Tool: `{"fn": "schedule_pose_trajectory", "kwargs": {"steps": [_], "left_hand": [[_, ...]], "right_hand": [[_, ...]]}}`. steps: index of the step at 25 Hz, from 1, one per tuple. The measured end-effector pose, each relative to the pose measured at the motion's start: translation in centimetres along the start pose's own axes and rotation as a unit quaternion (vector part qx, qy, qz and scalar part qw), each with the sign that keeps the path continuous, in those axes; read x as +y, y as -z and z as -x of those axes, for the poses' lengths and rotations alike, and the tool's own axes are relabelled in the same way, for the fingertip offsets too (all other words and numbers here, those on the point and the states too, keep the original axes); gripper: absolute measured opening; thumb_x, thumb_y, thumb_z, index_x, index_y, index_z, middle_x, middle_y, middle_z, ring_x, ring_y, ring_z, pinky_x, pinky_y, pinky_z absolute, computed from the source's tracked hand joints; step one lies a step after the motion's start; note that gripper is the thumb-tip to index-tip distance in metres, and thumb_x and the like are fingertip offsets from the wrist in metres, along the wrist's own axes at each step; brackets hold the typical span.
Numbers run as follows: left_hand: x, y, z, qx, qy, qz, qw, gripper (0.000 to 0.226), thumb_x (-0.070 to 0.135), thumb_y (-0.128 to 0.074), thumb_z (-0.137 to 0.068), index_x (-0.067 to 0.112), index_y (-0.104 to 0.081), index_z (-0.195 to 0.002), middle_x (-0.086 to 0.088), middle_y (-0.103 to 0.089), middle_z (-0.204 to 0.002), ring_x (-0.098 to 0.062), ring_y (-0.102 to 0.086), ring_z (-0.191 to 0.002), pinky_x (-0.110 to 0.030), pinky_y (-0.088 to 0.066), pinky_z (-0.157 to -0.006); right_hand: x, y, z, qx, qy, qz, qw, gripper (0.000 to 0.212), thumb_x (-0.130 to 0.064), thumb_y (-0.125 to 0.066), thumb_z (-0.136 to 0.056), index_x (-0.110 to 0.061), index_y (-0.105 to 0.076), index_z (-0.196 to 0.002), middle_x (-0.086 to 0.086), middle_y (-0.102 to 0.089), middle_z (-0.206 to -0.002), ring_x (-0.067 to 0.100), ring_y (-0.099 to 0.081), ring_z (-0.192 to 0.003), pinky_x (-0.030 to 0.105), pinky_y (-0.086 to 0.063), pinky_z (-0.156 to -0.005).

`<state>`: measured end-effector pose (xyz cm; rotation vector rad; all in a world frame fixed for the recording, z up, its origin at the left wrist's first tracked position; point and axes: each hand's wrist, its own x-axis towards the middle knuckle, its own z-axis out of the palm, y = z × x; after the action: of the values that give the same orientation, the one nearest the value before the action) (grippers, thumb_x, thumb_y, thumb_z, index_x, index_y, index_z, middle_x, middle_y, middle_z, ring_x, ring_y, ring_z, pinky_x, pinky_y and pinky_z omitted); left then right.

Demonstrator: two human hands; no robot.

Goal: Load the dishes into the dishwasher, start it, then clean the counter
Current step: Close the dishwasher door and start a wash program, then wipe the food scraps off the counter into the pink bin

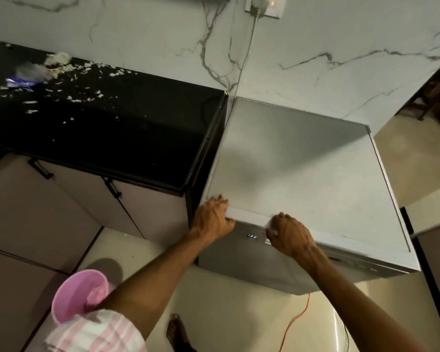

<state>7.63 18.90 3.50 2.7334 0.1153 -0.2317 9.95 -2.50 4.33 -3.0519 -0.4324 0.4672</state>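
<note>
Left hand grips the front left corner of the dishwasher, fingers curled over its top edge. Right hand just beside it, to its right, fingers curled at the door's top edge; whether it holds anything, cannot tell. Lit display sits between the hands. Black worktop up-left of the left hand, white scraps scattered on it. Pink bucket below the left forearm.

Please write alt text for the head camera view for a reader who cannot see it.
Both hands are at the closed dishwasher's front top edge: the left hand on its corner, the right hand beside a lit display. White scraps litter the black counter; a pink bucket stands below.
</note>
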Motion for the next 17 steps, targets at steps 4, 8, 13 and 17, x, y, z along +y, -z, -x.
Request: {"fn": "schedule_pose_trajectory", "kwargs": {"steps": [4, 8, 13, 17], "left_hand": [[-1.7, 3.0, 0.5, -0.089, -0.005, 0.123, 0.988, 0.076, 0.060, -0.049, -0.073, 0.012, -0.056, -0.131, -0.008, -0.049, -0.142, -0.022, -0.044, -0.132, -0.025, -0.034, -0.105], [-5.5, 4.2, 2.5, 0.034, -0.024, 0.193, 0.980, 0.053, 0.041, -0.058, -0.093, 0.018, -0.049, -0.139, 0.002, -0.034, -0.154, -0.009, -0.024, -0.144, -0.018, -0.023, -0.111], [-9.0, 7.0, 4.3, 0.072, 0.028, 0.200, 0.977, 0.080, 0.071, -0.023, -0.082, 0.027, -0.034, -0.147, 0.009, -0.025, -0.157, -0.006, -0.014, -0.146, -0.012, -0.011, -0.106], [-11.0, 8.9, 3.5, 0.101, 0.086, 0.221, 0.966, 0.100, 0.075, -0.007, -0.063, 0.028, -0.027, -0.149, 0.010, -0.022, -0.158, -0.004, -0.012, -0.146, -0.013, -0.009, -0.107]], "right_hand": [[-3.9, 1.1, -0.8, 0.017, 0.018, -0.143, 0.989, 0.025, -0.036, -0.052, -0.091, -0.020, -0.063, -0.107, 0.002, -0.069, -0.107, 0.025, -0.064, -0.102, 0.029, -0.048, -0.078], [-9.0, 2.1, -1.0, 0.087, 0.067, -0.195, 0.975, 0.048, -0.037, -0.059, -0.093, -0.019, -0.055, -0.136, 0.000, -0.062, -0.132, 0.019, -0.058, -0.121, 0.018, -0.040, -0.094], [-15.0, 4.4, -2.1, 0.135, 0.138, -0.241, 0.951, 0.058, -0.049, -0.058, -0.090, -0.020, -0.052, -0.139, -0.003, -0.055, -0.140, 0.015, -0.051, -0.129, 0.022, -0.040, -0.103], [-18.1, 5.9, -5.0, 0.146, 0.203, -0.233, 0.940, 0.064, -0.063, -0.043, -0.092, -0.023, -0.048, -0.142, -0.005, -0.053, -0.141, 0.021, -0.066, -0.103, 0.033, -0.054, -0.093]]}}
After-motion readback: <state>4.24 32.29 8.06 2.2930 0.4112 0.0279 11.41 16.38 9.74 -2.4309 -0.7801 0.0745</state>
